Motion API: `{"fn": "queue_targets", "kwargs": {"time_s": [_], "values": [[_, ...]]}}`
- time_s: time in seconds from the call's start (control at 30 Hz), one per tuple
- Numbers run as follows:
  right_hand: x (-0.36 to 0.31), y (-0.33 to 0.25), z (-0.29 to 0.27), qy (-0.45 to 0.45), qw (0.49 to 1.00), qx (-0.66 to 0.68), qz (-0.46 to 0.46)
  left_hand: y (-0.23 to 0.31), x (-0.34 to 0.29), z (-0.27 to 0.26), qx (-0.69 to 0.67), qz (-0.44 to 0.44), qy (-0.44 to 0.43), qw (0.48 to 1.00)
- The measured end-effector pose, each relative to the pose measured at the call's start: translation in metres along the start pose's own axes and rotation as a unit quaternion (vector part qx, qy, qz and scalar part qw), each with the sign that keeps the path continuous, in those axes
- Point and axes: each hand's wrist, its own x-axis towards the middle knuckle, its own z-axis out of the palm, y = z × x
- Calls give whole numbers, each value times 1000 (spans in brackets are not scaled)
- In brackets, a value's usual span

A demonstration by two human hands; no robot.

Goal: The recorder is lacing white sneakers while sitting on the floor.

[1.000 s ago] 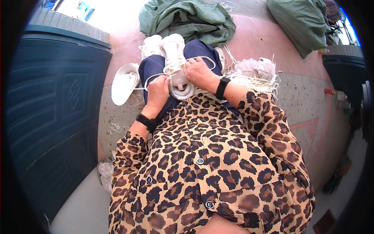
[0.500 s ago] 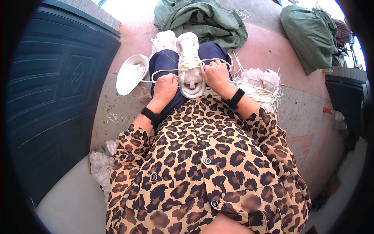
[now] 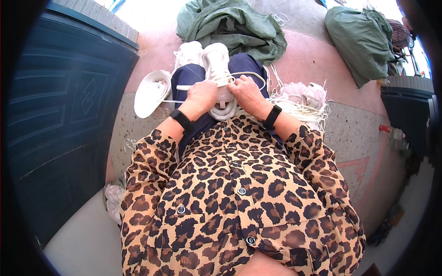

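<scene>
Both hands keep a closed grip on the lacing of a white fabric sneaker [image 3: 220, 76] that lies on the person's lap, sole down on the dark blue trousers [image 3: 191, 76], toe pointing away. Left hand [image 3: 201, 94] pinches a thin white lace [image 3: 184, 87], whose stiff end sticks out leftward from the fist; right hand [image 3: 246, 92] holds the shoe's upper at the eyelets, fingers curled over the tongue, and a loop of lace arcs out beyond it toward the right knee.

Judging from how things lie, the lacing looks partly done: lace crosses show on the front of the shoe, while the end in the left hand is loose and untied, so the upper eyelets and the knot seem left to do. How many eyelets are filled is hidden by the fingers.

Another white sneaker [image 3: 189, 51] sits just beyond the left knee, and a white shoe lying on its side [image 3: 151, 92] rests on the pink floor beside the left thigh. A tangle of white laces and cloth [image 3: 304, 99] lies near the right wrist. Two green cloth bundles [image 3: 230, 25] sit farther off.
</scene>
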Motion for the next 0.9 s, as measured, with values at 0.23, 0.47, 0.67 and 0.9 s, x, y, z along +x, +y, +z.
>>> {"fn": "queue_targets", "kwargs": {"time_s": [0.23, 0.47, 0.67, 0.9], "values": [[7, 0, -2, -37, 997, -51, -39, -8, -13, 28, -70, 34, 118, 990], [8, 4, -1, -49, 995, -81, -38, 4, -30, 19, -32, -11, 177, 984], [12, -2, -10, -70, 991, -97, -53, -14, -28, 39, -25, -28, 189, 981], [14, 3, -6, -96, 990, -105, -17, -1, -31, 23, 65, 92, 236, 965]]}}
